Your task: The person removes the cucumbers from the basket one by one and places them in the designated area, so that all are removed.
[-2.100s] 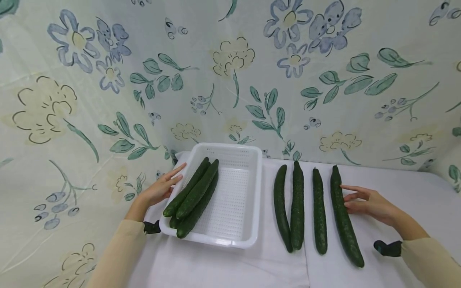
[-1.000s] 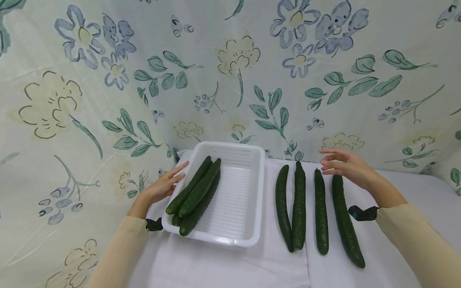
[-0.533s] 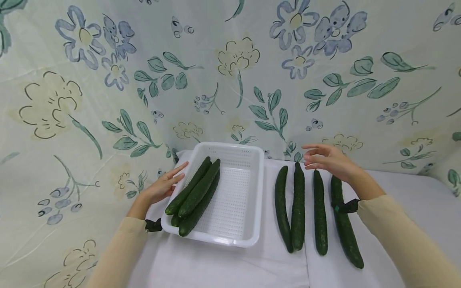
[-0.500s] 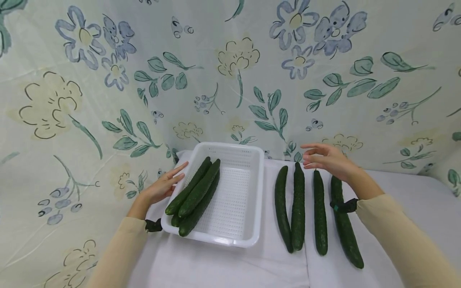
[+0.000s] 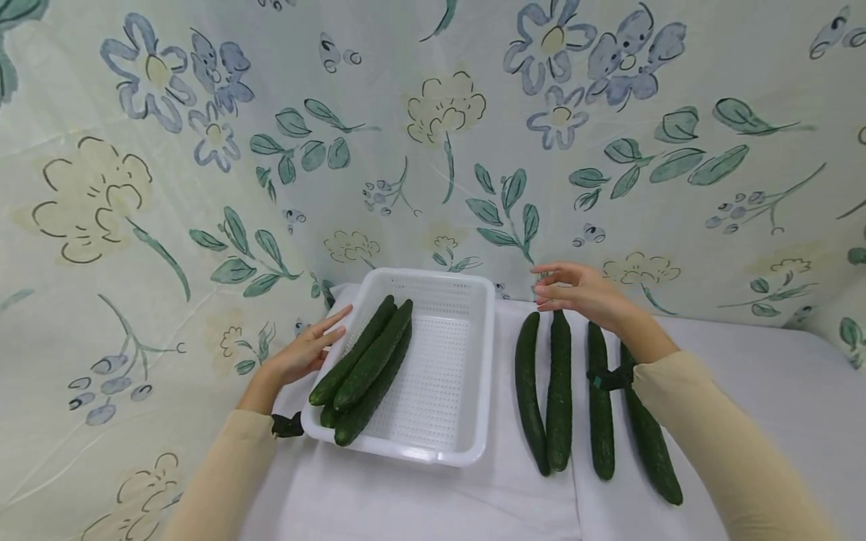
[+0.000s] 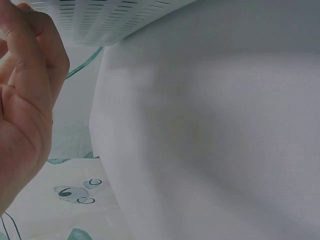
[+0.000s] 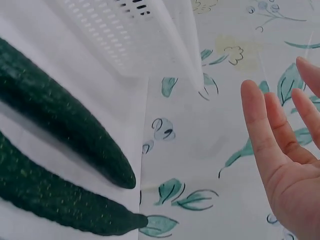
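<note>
A white perforated basket [image 5: 446, 361] holds three dark cucumbers [image 5: 368, 364] along its left side. My left hand [image 5: 304, 353] rests with straight fingers on the basket's left rim [image 6: 100, 25]. Right of the basket, several cucumbers [image 5: 558, 391] lie side by side on the white cloth. My right hand [image 5: 575, 293] hovers open above the far tips of the two leftmost ones, holding nothing. The right wrist view shows those two tips [image 7: 120, 175] below my spread fingers [image 7: 265, 135], with the basket's wall [image 7: 130, 35] beyond.
A floral curtain [image 5: 433, 150] hangs close behind the table and along its left side. The white tablecloth [image 5: 433, 503] stretches toward me in front of the basket and the cucumbers. My right sleeve [image 5: 710, 436] crosses over the two rightmost cucumbers.
My right hand has left the rightmost cucumber, lifted and swept left across the row's far ends to the two leftmost cucumbers. The left hand has stayed on the basket rim.
</note>
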Demonstrator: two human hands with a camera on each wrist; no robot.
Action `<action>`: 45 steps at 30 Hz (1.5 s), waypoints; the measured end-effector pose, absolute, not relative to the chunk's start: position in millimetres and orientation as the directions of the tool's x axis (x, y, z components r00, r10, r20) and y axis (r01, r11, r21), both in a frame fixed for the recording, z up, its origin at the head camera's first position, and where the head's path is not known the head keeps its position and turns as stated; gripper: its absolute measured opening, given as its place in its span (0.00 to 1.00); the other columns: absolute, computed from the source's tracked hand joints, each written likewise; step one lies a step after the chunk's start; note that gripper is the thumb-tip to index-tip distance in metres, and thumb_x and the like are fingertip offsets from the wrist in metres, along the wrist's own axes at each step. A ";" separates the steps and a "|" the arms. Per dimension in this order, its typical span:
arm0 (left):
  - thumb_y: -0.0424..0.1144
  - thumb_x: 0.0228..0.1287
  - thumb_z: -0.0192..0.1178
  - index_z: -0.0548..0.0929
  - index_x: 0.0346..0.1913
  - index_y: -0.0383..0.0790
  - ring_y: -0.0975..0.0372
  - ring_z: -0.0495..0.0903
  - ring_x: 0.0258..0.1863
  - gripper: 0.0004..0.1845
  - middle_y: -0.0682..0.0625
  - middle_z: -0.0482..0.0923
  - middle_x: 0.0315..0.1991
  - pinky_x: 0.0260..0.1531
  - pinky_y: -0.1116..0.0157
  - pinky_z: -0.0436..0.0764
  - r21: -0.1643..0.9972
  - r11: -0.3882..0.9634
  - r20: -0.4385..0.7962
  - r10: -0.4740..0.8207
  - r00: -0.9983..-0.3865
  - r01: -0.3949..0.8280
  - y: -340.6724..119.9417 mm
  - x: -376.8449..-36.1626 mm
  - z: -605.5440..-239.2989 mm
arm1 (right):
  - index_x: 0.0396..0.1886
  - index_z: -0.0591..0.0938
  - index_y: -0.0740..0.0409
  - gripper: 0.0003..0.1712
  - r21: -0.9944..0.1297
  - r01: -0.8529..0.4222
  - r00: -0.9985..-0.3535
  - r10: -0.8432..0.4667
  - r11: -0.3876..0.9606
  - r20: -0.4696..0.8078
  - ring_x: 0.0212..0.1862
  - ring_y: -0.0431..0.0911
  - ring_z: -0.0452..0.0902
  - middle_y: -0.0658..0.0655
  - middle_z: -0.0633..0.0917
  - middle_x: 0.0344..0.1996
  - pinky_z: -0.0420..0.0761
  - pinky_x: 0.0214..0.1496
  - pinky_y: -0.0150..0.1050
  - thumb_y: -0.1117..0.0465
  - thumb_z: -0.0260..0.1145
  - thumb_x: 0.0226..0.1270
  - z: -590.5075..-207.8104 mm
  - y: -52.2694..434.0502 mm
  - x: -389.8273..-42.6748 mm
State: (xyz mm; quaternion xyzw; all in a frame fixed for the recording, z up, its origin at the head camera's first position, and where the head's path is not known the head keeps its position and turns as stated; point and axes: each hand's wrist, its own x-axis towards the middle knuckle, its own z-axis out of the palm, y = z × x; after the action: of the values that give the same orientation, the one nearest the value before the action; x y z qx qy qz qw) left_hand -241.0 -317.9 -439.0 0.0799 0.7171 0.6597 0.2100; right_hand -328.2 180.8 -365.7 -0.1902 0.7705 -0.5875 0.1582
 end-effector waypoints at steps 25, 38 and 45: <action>0.44 0.72 0.43 0.47 0.72 0.60 0.57 0.77 0.46 0.29 0.40 0.57 0.65 0.40 0.58 0.79 0.978 0.113 -0.206 0.383 -0.900 -0.176 -318.0 -239.3 -440.1 | 0.61 0.69 0.61 0.28 -0.991 -0.062 -0.752 -0.658 0.115 -0.029 0.45 0.65 0.75 0.66 0.72 0.46 0.74 0.48 0.54 0.62 0.64 0.62 -369.2 75.3 -327.8; 0.43 0.73 0.43 0.48 0.72 0.59 0.60 0.77 0.44 0.29 0.40 0.57 0.65 0.37 0.61 0.79 0.980 0.117 -0.195 0.383 -0.903 -0.162 -318.4 -239.6 -439.5 | 0.61 0.69 0.57 0.28 -0.989 0.111 -0.759 -0.635 0.093 -0.145 0.47 0.66 0.74 0.68 0.73 0.50 0.75 0.49 0.53 0.63 0.65 0.61 -387.0 11.8 -323.0; 0.43 0.73 0.43 0.48 0.72 0.60 0.61 0.76 0.42 0.29 0.40 0.58 0.65 0.36 0.63 0.79 0.982 0.121 -0.184 0.387 -0.903 -0.149 -318.4 -241.2 -439.6 | 0.62 0.67 0.57 0.31 -0.975 0.198 -0.762 -0.610 0.101 -0.217 0.49 0.67 0.73 0.70 0.73 0.52 0.75 0.49 0.51 0.61 0.66 0.60 -401.5 -15.1 -318.4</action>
State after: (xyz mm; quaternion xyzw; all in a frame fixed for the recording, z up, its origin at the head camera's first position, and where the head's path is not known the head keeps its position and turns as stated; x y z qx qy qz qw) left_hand -241.2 -318.4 -439.6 0.0828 0.7203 0.6579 0.2036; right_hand -318.4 -15.1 -401.5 -0.1528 0.6743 -0.6529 0.3092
